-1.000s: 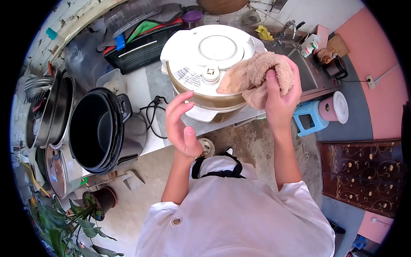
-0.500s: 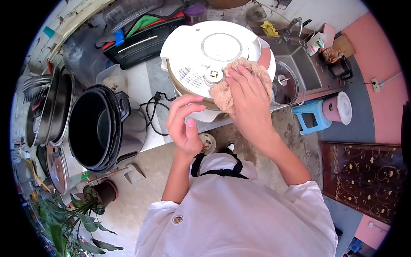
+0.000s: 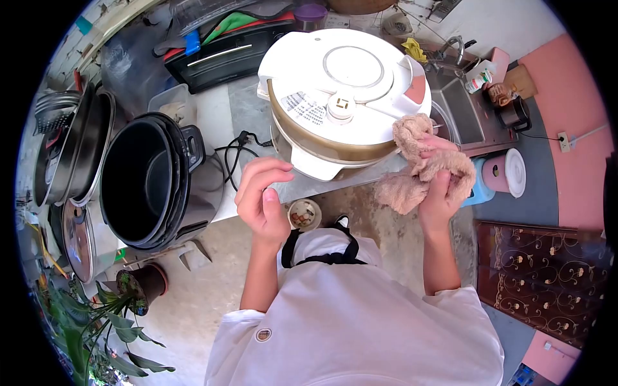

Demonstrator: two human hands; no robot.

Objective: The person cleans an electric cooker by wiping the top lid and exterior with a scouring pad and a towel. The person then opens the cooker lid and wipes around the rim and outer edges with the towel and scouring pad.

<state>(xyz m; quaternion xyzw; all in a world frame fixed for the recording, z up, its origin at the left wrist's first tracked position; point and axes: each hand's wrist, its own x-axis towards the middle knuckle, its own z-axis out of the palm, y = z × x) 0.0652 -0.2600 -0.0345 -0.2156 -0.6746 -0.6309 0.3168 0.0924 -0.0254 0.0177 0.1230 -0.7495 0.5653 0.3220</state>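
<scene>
A white electric pressure cooker (image 3: 290,61) with a gold-brown band stands on the counter in front of me, its lid on. A round valve knob and a printed label show on the lid. My right hand (image 3: 441,186) is closed around a tan cloth (image 3: 402,192), which bunches over the fingers and hangs at the cooker's right side. Off the cooker's front left edge, my left hand (image 3: 262,201) hovers with fingers curved and apart, holding nothing.
Left on the counter stands a black inner pot (image 3: 138,183) in a multicooker body. A power cord (image 3: 235,154) lies beside it. A black oven (image 3: 225,61) stands behind, a steel sink (image 3: 465,116) at right. A potted plant (image 3: 145,289) and a bowl (image 3: 304,214) are lower down.
My right hand has lifted the cloth off the lid and moved right and down, turning palm up. My left hand has shifted slightly left and down.
</scene>
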